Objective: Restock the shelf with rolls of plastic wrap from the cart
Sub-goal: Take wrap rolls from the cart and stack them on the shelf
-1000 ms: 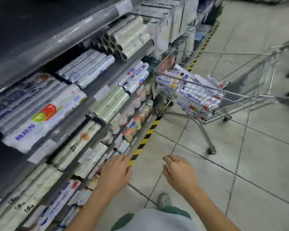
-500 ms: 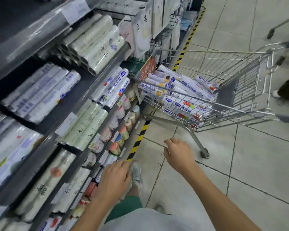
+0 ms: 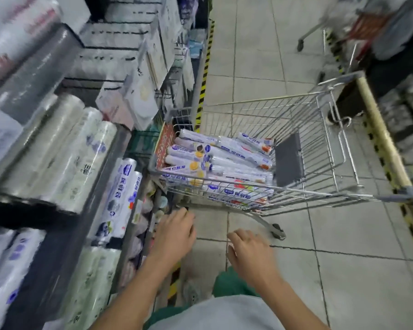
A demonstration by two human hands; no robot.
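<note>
Judging the step as a fetch between placements: hovering both hands on the near side of the cart (image 3: 320, 129), below its wire rim, gripping nothing. Holding the left hand (image 3: 174, 232) just short of the cart's near left corner, fingers loosely curved and close together, pinching nothing. Holding the right hand (image 3: 250, 253) beside the cart's wheel (image 3: 278, 231), fingers slack and slightly parted, likewise empty. Finding the rolls of plastic wrap (image 3: 219, 160) heaped inside the cart at its left end, stacked several deep against the wire, well clear of the grey seat flap (image 3: 289, 158). Needing next, by this reading, a lift of the hands over the rim, a grip round one or more rolls, and a carry to the shelf (image 3: 122, 148) left of the cart, already stocked with white blue-printed rolls (image 3: 119, 194) and, higher up, clear rolls (image 3: 65, 153). Making out on the wrappers a blue oval logo, blue characters and small round orange and yellow pictures, all too smeared for reading. Failing likewise to read the red sign (image 3: 166, 144) at the cart's left end.
</note>
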